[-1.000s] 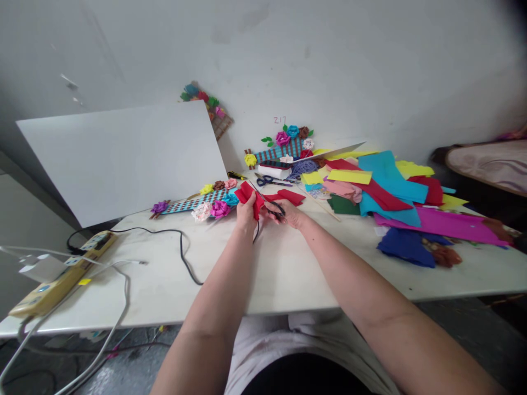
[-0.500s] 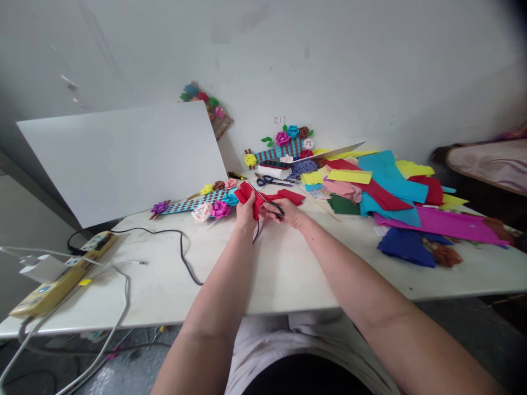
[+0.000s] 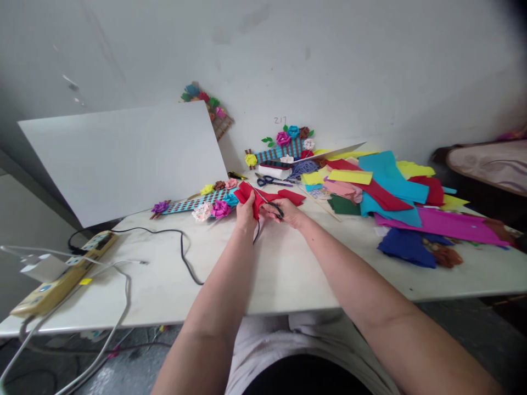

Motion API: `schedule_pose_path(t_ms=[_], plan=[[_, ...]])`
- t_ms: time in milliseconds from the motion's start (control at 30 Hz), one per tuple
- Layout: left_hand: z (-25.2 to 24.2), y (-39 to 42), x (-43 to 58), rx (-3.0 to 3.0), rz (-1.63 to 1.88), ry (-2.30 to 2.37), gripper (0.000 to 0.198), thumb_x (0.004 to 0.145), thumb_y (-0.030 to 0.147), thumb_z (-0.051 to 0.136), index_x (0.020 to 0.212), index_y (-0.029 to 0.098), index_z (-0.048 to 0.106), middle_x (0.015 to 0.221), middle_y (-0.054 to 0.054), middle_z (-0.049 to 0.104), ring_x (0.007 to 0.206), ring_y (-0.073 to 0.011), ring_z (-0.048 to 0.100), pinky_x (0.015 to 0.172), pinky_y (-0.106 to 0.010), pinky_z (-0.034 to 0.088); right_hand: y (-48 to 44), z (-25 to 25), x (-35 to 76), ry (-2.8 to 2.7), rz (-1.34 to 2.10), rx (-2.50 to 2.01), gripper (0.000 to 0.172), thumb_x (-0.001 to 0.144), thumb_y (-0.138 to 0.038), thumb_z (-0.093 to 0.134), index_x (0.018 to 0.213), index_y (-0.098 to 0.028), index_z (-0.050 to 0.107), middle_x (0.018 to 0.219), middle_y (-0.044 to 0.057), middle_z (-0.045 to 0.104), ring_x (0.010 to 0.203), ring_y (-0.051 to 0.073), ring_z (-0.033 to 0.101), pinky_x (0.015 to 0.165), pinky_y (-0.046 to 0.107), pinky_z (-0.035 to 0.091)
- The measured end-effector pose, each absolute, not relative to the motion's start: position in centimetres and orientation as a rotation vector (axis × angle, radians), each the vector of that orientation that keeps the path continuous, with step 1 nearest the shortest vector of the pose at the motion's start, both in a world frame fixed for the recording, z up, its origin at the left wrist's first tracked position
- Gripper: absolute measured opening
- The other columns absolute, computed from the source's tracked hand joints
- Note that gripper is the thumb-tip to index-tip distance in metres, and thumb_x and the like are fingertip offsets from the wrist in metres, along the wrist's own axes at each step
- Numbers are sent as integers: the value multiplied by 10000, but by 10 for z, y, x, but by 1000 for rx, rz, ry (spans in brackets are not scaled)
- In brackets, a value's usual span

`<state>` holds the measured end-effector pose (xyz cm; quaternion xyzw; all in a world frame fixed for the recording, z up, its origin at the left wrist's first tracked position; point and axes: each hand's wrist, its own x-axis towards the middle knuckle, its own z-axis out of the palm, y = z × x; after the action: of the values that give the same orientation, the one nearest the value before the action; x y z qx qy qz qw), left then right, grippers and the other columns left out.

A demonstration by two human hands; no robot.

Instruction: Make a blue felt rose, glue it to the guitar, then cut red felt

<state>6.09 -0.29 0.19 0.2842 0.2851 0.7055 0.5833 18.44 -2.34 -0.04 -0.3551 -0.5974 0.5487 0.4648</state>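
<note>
Scissors (image 3: 279, 210) sit in the right hand (image 3: 292, 214), its fingers curled snugly round the dark handles, and the blades run up against the red paper (image 3: 244, 192), right at the centre of the action! The left hand (image 3: 246, 213) has that paper pinched between thumb and fingers; how far the blades part is too small to tell. More red shows just beyond the right hand, and whether it's the same piece, I can't say.

Over to the holders: well left of the grip and nearer the body, a yellow power strip (image 3: 33, 303) has a dark plug (image 3: 105, 242) at its far end and a white adapter (image 3: 48, 269) at its near half. Just left of the grip, a woven panel (image 3: 191, 203) is edged with bright flowers (image 3: 220, 209). Beyond the grip, a white block (image 3: 272, 172) bears a phone (image 3: 276, 164), and off to the right, coloured sheets (image 3: 391, 175) lie heaped on the table (image 3: 288, 274).
</note>
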Motion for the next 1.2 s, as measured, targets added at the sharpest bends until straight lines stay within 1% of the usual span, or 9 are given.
schedule_pose_path(t_ms=[133,267,467,633,767,867,1067,1200], plan=[[2,-2,61,653,1649,658,161,731,181,699,715,138,544,552,19,570,474,-85,560,509,-186,454,-26,2,184,-1470,1339,-888,315,599,-391,752,644,-136,573,453,-49,465,383,54,368,348,191,258],[1,-1,61,653,1652,643,189,700,191,730,729,143,549,561,22,573,491,-88,572,519,-185,457,-26,2,183,-1475,1331,-883,302,593,-373,762,672,-132,598,456,-43,476,380,59,367,344,200,258],[-1,1,61,640,1662,639,199,682,194,743,759,141,567,628,2,617,504,-92,581,539,-204,481,-25,1,183,-1472,1336,-876,295,601,-359,760,623,-137,567,460,-38,479,371,57,375,338,198,268],[-1,3,60,610,1693,608,184,677,141,715,801,150,581,685,-4,648,551,-101,606,576,-219,503,-23,-2,184,-1480,1335,-881,300,609,-356,755,605,-143,543,459,-43,478,367,52,381,339,188,276],[-3,5,57,608,1725,576,252,623,123,721,821,161,571,713,-2,656,597,-115,626,618,-235,511,-24,-1,185,-1479,1340,-914,326,602,-358,760,579,-152,508,451,-44,480,355,48,383,332,183,270],[-4,6,53,615,1696,587,263,602,141,724,807,169,562,701,0,652,599,-127,629,628,-253,510,-26,2,184,-1481,1337,-934,335,594,-345,768,569,-156,493,440,-44,476,344,48,378,322,186,261],[-2,7,52,528,1719,546,227,663,195,724,845,161,594,788,-40,685,695,-149,659,721,-279,522,-28,3,184,-1506,1336,-911,331,618,-343,757,569,-155,489,438,-44,474,344,46,381,322,185,267],[-3,9,54,490,1772,576,166,696,164,709,826,159,606,774,-28,675,688,-144,653,727,-280,525,-29,2,184,-1517,1344,-903,352,590,-355,771,558,-151,485,435,-46,476,341,41,382,324,180,263]])
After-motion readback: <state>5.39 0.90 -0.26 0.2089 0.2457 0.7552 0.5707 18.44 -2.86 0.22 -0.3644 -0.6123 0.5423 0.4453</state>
